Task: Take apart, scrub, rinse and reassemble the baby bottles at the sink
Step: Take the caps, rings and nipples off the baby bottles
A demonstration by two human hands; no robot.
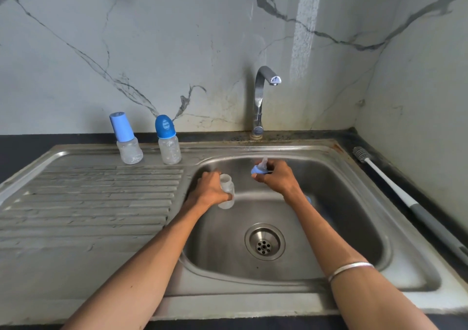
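Bottle body [226,190], uncapped, is gripped in the left hand [211,190] over the sink [298,228], while the right hand [274,176] pinches its blue nipple ring [258,169], apparently just separated; two capped bottles [129,149] wait on the drainboard [101,198].
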